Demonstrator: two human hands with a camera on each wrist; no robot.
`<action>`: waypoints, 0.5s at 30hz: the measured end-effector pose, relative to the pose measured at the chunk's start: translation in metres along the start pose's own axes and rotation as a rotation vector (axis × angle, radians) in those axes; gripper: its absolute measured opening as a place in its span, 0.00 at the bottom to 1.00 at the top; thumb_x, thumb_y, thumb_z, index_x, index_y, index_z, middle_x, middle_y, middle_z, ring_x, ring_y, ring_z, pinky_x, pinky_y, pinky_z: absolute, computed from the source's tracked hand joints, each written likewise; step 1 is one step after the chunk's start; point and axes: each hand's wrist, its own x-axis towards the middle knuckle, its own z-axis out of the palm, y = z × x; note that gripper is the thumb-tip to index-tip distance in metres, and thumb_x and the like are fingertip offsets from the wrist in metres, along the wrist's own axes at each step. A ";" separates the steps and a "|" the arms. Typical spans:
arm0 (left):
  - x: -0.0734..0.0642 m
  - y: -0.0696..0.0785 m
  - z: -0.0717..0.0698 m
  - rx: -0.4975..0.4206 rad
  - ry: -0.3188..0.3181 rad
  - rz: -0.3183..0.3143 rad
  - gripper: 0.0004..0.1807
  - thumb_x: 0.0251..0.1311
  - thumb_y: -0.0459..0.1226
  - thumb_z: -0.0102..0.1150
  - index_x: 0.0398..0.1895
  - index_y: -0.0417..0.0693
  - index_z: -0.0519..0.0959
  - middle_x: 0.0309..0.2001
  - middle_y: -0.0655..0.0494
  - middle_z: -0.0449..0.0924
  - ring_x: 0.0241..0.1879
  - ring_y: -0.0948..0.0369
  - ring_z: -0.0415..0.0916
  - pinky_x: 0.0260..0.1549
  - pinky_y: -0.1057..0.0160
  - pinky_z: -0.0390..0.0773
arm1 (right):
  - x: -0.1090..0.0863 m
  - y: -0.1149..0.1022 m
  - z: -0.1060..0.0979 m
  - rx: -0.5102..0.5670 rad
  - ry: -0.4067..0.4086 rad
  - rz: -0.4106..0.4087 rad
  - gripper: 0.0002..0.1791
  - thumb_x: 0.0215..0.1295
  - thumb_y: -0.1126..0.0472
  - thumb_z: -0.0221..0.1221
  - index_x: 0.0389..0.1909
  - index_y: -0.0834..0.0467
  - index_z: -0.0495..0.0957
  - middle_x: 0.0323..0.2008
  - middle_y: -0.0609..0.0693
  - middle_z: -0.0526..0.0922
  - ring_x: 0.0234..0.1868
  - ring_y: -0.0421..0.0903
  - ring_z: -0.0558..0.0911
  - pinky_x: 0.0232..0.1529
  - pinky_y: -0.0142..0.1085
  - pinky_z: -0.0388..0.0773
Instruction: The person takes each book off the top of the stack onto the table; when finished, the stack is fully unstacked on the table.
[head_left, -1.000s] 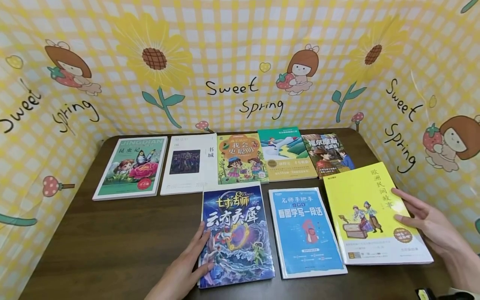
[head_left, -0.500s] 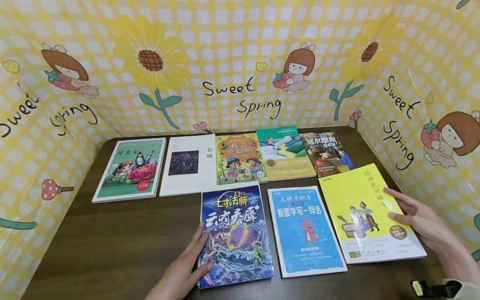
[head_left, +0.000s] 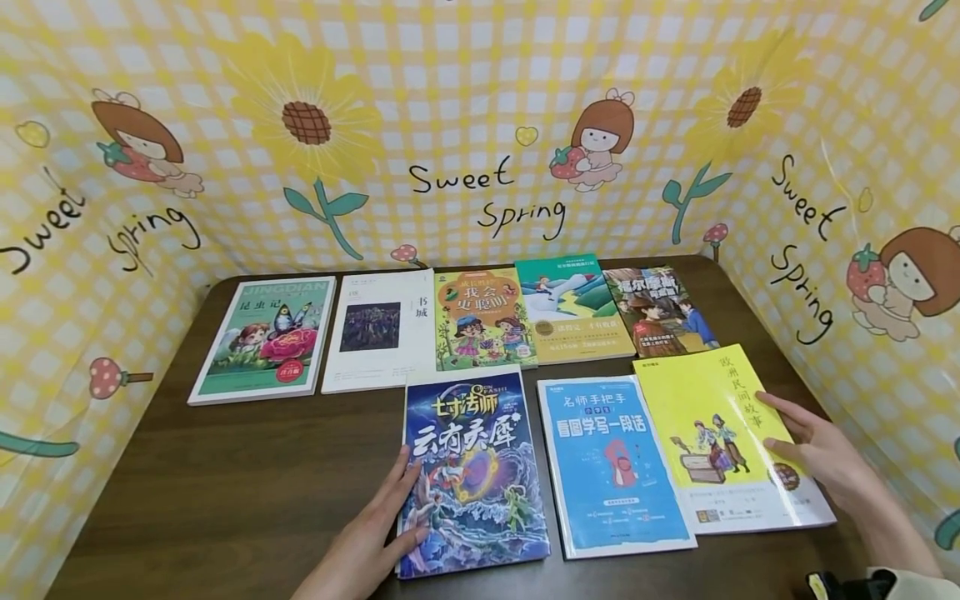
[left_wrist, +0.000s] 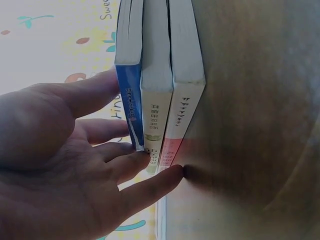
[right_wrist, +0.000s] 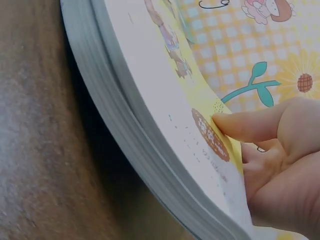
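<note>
My left hand (head_left: 367, 533) rests against the left side of a stack of three books, topped by a blue-purple fantasy book (head_left: 476, 483). In the left wrist view, fairly straight fingers (left_wrist: 150, 192) touch the stacked spines: a blue one (left_wrist: 129, 95), a cream one (left_wrist: 155, 112) and a white-and-pink one (left_wrist: 182, 105). At the right, my right hand (head_left: 825, 454) pinches a yellow storybook (head_left: 731, 433) by its right edge, thumb on the cover and the other fingers partly hidden behind it. Its near edge appears raised above the table in the right wrist view. A light-blue book (head_left: 618, 475) lies directly left of it.
Along the back of the dark wooden table (head_left: 247, 475) lie a green insect book (head_left: 266, 337), a white book (head_left: 375, 329), an orange-and-green book (head_left: 480, 317), a green-and-tan book (head_left: 573, 308) and a dark book (head_left: 660, 308). Yellow checked cloth (head_left: 450, 108) surrounds the table.
My right hand has drawn the yellow storybook left and slightly toward me, up against the light-blue book. The left hand stays at the stack.
</note>
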 end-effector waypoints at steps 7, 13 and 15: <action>0.000 0.001 0.001 -0.007 -0.006 -0.009 0.40 0.64 0.47 0.59 0.76 0.49 0.53 0.78 0.53 0.36 0.68 0.40 0.56 0.53 0.36 0.69 | 0.005 0.004 0.005 -0.208 0.089 0.038 0.38 0.67 0.64 0.57 0.74 0.62 0.50 0.66 0.78 0.55 0.51 0.59 0.76 0.38 0.36 0.72; -0.001 0.001 0.001 -0.004 -0.002 -0.005 0.40 0.64 0.47 0.59 0.76 0.49 0.54 0.78 0.52 0.37 0.68 0.39 0.56 0.52 0.36 0.69 | 0.007 0.005 0.011 -0.303 0.168 0.044 0.37 0.64 0.67 0.58 0.72 0.64 0.55 0.64 0.78 0.59 0.54 0.66 0.73 0.42 0.44 0.73; -0.001 0.001 0.001 -0.002 0.000 -0.005 0.40 0.64 0.47 0.59 0.76 0.49 0.54 0.78 0.52 0.37 0.68 0.39 0.57 0.52 0.36 0.69 | 0.006 0.003 0.014 -0.335 0.187 0.019 0.36 0.63 0.68 0.58 0.71 0.67 0.56 0.63 0.79 0.59 0.56 0.71 0.70 0.46 0.54 0.71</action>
